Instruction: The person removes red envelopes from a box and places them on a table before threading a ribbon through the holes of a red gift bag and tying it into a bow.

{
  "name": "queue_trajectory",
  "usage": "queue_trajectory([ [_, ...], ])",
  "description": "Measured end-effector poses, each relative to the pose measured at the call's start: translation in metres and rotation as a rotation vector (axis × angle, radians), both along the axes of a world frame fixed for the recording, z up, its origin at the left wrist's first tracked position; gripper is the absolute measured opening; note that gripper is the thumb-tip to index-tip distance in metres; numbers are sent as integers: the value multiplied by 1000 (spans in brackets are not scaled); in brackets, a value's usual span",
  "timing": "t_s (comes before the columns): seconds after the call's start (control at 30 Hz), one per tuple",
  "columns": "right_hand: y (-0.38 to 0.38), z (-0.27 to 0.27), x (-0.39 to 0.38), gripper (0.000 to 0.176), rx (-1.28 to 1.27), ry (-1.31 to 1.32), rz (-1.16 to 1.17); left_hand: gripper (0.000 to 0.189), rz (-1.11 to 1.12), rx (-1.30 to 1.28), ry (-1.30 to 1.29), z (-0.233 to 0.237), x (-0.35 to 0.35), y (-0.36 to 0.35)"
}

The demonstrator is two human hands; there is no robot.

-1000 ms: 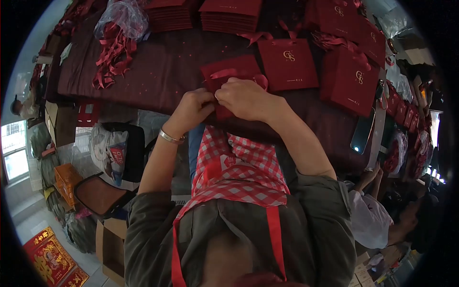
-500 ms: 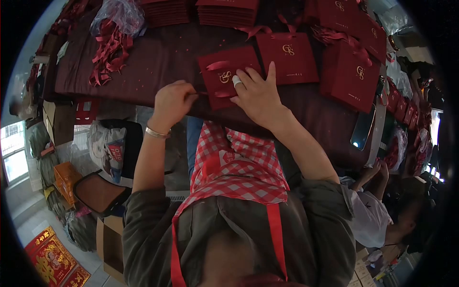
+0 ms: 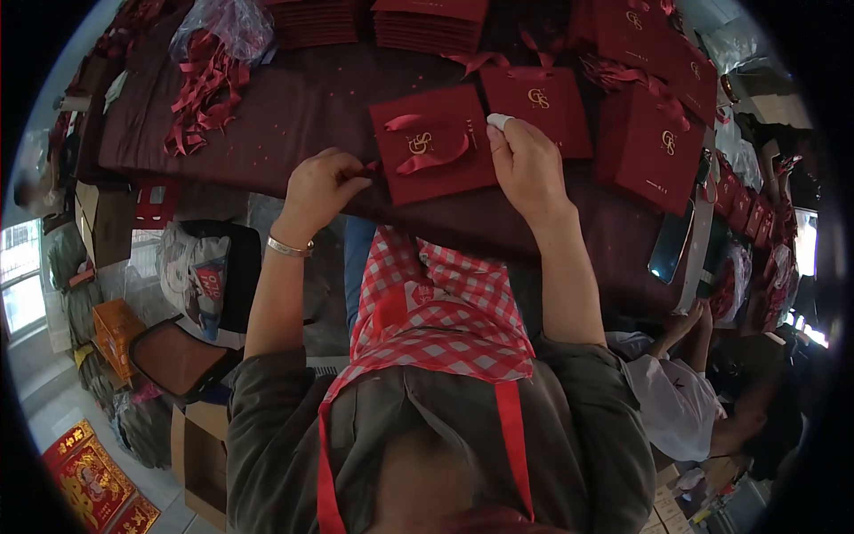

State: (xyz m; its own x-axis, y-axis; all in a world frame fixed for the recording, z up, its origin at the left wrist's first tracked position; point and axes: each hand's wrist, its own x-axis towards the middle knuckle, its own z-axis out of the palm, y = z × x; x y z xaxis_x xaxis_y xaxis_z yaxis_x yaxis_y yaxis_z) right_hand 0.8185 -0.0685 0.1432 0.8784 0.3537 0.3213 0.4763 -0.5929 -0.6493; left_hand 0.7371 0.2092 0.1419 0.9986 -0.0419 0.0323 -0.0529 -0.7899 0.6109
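A dark red paper gift bag (image 3: 449,173) with a gold logo lies turned sideways near the table's front edge, a red ribbon handle (image 3: 436,163) looped across its face. At its left edge my left hand (image 3: 322,189) is closed, and a short bit of red ribbon (image 3: 374,166) shows at the fingertips. My right hand (image 3: 532,169) is closed at the bag's right edge, thumb against the edge and the other fingers curled, partly hidden. Something white, apparently the ring (image 3: 501,122), shows on a curled finger. Just behind lies a second red gift bag (image 3: 544,93), partly covered by my right hand.
More red bags (image 3: 654,147) stand at the right, near a phone (image 3: 672,245). Stacked bags (image 3: 427,31) lie at the back. Loose red ribbons (image 3: 209,93) spill from a plastic bag (image 3: 222,31) at the left. Another person's arm (image 3: 680,329) shows at the lower right.
My right hand has moved right, off the bag's face to its right edge, and its spread fingers have curled. My left hand has hardly moved.
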Motion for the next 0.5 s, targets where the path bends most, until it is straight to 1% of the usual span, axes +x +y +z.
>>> queue_trajectory([
  [0.03, 4, 2, 0, 21, 2, 0, 3, 18, 1, -5, -3, 0, -1, 1],
  [0.1, 15, 7, -1, 22, -60, 162, -9, 19, 27, 30, -19, 5, 3, 2],
  [0.17, 24, 2, 0, 21, -110, 164, -10, 21, 55, 64, -32, 3, 7, 2],
  [0.2, 27, -2, 1, 21, -158, 163, -15, 21, 93, 36, -91, 0, 11, -2],
  [0.23, 29, -8, 3, 21, -158, 163, -11, 21, 130, 7, -151, -4, 16, -6],
  [0.3, 33, -18, 5, 20, -88, 27, 49, 21, 148, -32, -198, -21, 25, -11],
  [0.33, 36, -16, 6, 20, -91, 24, 54, 21, 160, -73, -246, -23, 30, -14],
  [0.4, 45, -12, 5, 15, 144, 150, 92, 21, 188, -68, -234, -26, 34, -19],
  [0.43, 48, -10, 3, 15, 140, 151, 95, 23, 213, -60, -222, -27, 35, -21],
  [0.5, 58, -5, 1, 12, 399, 305, 117, 24, 252, -88, -223, -31, 38, -25],
])
